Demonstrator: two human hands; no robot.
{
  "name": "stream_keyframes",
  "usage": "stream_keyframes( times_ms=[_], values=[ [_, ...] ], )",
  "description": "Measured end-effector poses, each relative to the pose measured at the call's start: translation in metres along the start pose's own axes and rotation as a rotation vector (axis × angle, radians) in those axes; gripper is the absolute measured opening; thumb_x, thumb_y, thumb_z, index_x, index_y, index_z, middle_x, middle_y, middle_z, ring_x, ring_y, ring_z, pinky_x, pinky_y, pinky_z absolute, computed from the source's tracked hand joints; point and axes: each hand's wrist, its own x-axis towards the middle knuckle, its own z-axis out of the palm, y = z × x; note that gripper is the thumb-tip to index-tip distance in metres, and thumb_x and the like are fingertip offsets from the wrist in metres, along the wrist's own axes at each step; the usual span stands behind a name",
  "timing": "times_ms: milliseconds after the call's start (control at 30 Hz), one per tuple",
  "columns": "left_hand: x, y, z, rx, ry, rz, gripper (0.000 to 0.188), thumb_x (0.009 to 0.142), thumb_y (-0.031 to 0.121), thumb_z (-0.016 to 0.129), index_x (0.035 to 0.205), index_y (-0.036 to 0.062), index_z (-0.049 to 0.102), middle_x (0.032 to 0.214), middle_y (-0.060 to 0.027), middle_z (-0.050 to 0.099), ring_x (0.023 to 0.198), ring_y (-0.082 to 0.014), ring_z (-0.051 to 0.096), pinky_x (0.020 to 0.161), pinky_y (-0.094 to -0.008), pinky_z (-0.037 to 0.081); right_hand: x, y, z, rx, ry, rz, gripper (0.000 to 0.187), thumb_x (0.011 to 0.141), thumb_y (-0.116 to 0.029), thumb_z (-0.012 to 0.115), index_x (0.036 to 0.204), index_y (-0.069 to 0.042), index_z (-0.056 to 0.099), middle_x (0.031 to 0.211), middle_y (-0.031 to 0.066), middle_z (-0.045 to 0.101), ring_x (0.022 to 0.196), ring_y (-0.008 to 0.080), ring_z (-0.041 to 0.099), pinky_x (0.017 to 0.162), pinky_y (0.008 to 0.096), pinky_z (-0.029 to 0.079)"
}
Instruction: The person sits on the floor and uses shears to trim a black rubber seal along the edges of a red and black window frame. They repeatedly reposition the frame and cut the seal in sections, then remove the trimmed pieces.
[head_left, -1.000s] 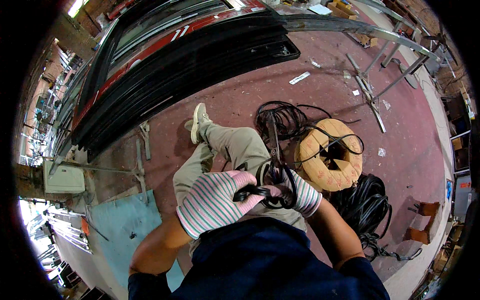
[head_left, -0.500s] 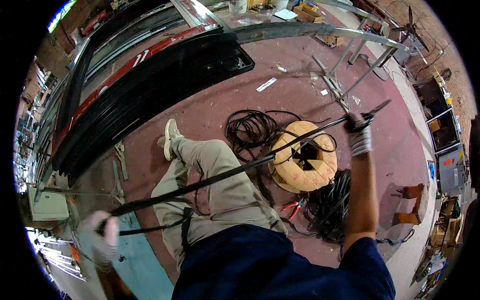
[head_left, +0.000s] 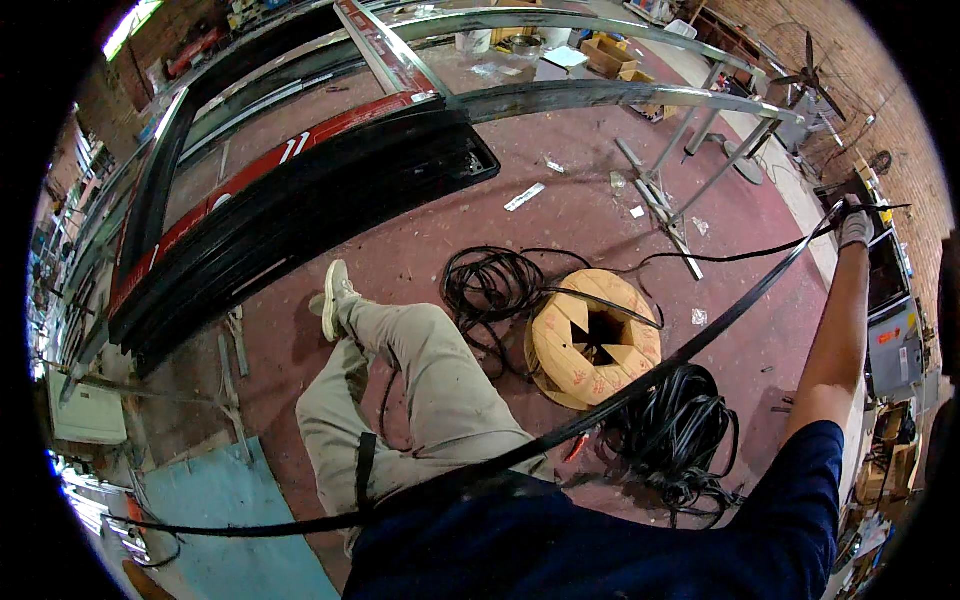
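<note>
Nearest, at the bottom of the frame, a dark navy shirt covers the body, with the lap in beige trousers above and left of it. A long black strip crosses this foreground, from the lower left edge, over the lap and up to the upper right. Its lower left end runs into the dark rim, where the left hand cannot be made out, so how its fingers stand cannot be told.

At the upper right, at the end of the outstretched arm, the right hand, in a pale glove, is closed around the strip. The strip lies inside its curled fingers, and a short dark tail sticks out past them to the right. Finer finger detail is too small to tell. A thinner black strand dips from near this hand toward the middle of the frame.

Beyond the strip, right of centre, lies a heap of black strips, with a red-handled tool just left of it. Above them sits a tan wrapped ring, beside a loose black coil. Farther off, upper left, are stacked black frame pieces; at the top runs a metal frame.
</note>
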Motion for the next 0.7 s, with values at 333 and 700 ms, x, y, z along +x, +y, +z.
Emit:
stream_keyframes(
  times_ms=[333,700],
  values=[
    [-0.053,-0.009,0.079,0.112,-0.256,-0.105,0.050,0.099,0.025,0.055,0.146,0.0080,0.049,0.142,-0.0195,0.055,0.127,-0.0305,0.056,0.104,-0.0411,0.046,-0.126,0.132,0.087,-0.250,-0.060,0.350,0.025,0.095,-0.038,0.062,0.091,-0.013,0.060,0.066,0.0038,0.058,0.053,0.0209,0.052,0.045,0.0362,0.038],
    [-0.211,0.329,0.091,-0.386,-0.688,0.453,0.045,0.089,0.021,0.066,0.129,0.0037,0.061,0.124,-0.0216,0.065,0.115,-0.0383,0.062,0.099,-0.0440,0.049,-0.598,0.158,0.306,-0.183,-0.756,1.031,0.039,0.091,-0.032,0.069,0.109,0.002,0.064,0.095,0.0150,0.073,0.076,0.0222,0.069,0.066,0.0391,0.056]
  ],
)
